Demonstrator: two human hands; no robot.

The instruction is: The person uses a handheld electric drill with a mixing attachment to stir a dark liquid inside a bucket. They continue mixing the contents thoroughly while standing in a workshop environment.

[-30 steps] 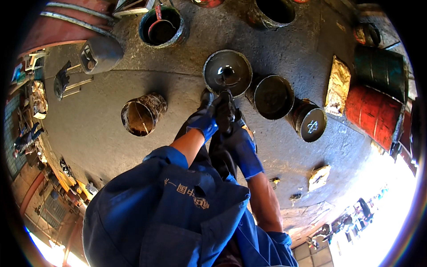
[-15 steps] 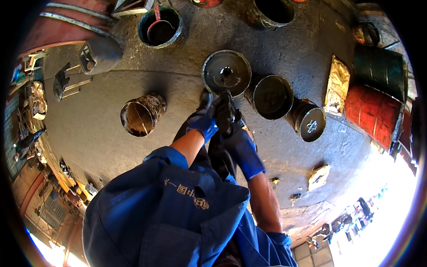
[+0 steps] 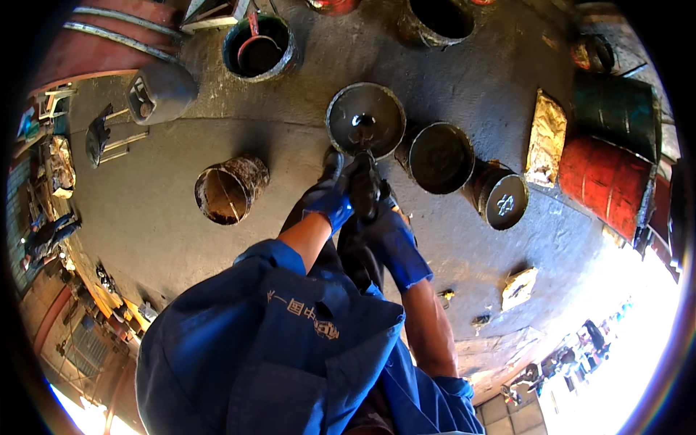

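Both gloved hands, left hand [image 3: 330, 199] and right hand [image 3: 384, 232], clamp 1 dark tool [image 3: 365, 181], seemingly steadying its tip over the open round can [image 3: 365, 119].

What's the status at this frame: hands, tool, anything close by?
Left hand and right hand, both blue-gloved, grip one dark tool. Its tip sits in the round bucket. Second bucket close on the right.

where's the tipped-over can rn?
Head view, left of centre: the tipped-over can lies on its side on the grey floor, open mouth showing, left of the gloved left hand.
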